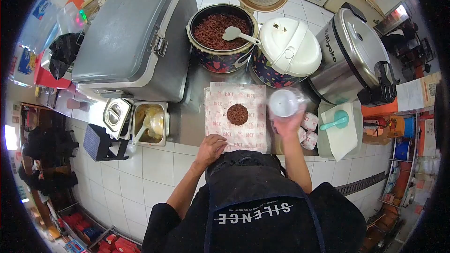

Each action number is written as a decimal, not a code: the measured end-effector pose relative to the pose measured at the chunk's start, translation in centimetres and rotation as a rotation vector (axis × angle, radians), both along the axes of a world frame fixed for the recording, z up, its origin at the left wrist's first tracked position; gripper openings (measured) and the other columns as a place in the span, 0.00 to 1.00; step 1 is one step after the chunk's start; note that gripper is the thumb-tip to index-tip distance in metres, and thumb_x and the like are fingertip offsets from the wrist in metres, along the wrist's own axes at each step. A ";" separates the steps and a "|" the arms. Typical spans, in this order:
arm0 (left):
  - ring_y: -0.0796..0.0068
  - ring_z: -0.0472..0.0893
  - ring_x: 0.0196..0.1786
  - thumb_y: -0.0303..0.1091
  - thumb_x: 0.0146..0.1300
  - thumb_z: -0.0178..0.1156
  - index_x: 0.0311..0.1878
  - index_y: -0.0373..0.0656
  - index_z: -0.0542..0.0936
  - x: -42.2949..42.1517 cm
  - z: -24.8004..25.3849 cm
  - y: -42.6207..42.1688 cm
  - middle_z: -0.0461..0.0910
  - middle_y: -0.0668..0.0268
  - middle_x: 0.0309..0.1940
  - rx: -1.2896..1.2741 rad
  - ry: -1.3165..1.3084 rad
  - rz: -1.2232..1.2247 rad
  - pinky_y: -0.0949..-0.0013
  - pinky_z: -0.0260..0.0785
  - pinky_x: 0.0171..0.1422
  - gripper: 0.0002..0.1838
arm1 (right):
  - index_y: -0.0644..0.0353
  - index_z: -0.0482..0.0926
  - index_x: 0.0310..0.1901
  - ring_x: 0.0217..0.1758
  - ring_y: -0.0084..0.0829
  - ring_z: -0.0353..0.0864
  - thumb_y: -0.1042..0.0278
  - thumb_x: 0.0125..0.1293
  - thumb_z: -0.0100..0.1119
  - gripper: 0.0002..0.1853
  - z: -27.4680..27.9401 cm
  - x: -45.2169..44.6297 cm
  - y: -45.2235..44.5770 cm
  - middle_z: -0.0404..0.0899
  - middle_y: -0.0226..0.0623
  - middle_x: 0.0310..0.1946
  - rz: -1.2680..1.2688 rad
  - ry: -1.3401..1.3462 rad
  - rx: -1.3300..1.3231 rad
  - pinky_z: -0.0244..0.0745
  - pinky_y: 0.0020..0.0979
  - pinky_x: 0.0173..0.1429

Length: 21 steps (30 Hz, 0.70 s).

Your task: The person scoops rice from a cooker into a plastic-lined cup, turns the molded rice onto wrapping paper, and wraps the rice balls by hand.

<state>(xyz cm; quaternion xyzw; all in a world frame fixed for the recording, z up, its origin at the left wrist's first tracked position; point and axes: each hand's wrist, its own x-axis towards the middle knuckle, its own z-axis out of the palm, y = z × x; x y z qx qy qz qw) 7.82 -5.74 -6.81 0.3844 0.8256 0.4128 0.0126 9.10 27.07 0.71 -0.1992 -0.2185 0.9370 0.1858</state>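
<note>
In the head view, the right hand (289,125) has its fingers wrapped round the near side of a white cup (283,103), beyond the bench's near edge, at the paper's right side. The left hand (213,150) has its fingers curled close together, touching the near left corner of the printed paper (218,117); whether they pinch it I cannot tell. Both forearms reach forward, the left slanting inward, palm down. 1 round patty of dark red rice (237,115) lies mid-paper, at the near edge of the bench (187,117). Motion blurs the cup and right fingers, hiding the exact grip; the apron (253,182) covers the paper's nearest edge. At least 3 wrapped bundles (309,121) sit just right, partly hidden.
</note>
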 end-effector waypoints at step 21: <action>0.60 0.86 0.41 0.31 0.58 0.73 0.39 0.42 0.89 -3.5 2.6 -0.6 0.88 0.61 0.34 -0.062 -0.126 -0.006 0.59 0.77 0.47 0.07 | 0.63 0.78 0.58 0.57 0.48 0.80 0.62 0.64 0.67 0.23 1.4 4.1 4.8 0.78 0.50 0.54 -0.146 -0.651 1.863 0.76 0.42 0.59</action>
